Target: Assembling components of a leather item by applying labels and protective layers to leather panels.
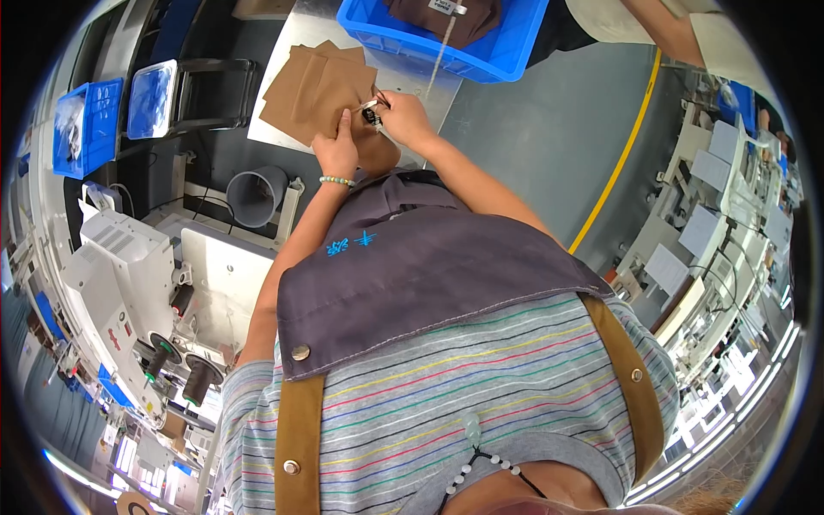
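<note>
My left hand presses flat on a stack of brown fabric pieces lying on a metal table, index finger pointing up. A beaded bracelet circles that wrist. My right hand pinches a small black and white item, perhaps a tag or clip, right at the fabric's edge beside my left fingertip. A thin white string runs from near my right hand up into a blue plastic bin.
The blue bin holds dark brown fabric. Another person's arm shows at the top right. A white sewing machine with dark thread spools stands at left. A grey bucket, more blue bins and a yellow floor line lie around.
</note>
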{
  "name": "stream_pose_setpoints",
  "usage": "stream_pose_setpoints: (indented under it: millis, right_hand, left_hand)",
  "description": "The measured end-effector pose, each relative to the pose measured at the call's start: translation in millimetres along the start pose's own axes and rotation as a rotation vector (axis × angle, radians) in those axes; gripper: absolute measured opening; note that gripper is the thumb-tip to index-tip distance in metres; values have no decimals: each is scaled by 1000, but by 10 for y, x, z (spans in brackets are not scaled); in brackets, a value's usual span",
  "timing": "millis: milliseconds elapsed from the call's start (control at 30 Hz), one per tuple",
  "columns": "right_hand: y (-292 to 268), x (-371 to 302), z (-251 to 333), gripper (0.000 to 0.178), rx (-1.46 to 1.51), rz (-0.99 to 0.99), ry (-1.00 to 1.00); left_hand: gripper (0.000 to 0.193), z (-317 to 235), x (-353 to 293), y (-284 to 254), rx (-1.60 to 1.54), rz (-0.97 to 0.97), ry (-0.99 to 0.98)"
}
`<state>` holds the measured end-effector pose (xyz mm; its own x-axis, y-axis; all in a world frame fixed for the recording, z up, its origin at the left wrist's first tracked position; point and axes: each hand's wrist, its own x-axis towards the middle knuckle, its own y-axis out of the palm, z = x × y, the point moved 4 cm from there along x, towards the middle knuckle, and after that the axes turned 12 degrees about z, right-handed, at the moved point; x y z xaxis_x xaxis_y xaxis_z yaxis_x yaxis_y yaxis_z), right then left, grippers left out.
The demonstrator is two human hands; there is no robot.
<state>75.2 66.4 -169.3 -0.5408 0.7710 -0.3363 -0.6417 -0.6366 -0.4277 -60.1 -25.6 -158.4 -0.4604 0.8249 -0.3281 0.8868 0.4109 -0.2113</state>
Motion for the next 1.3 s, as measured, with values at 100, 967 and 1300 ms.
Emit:
stream_pose_setpoints:
  millis: [100,967,1300]
  right_hand:
    - [76,-7,-156,22,72,23,82]
    - [-1086,-1305,1574,19,156,685,-553]
    - [-2038,-1103,506,20,560,165,-166]
  left_hand:
    - [36,-10,-91,10,112,-21,-11]
    - [31,-1721,-1103,-597,14,989,56]
    - [41,-1608,-1250,-1499,84,456,-45]
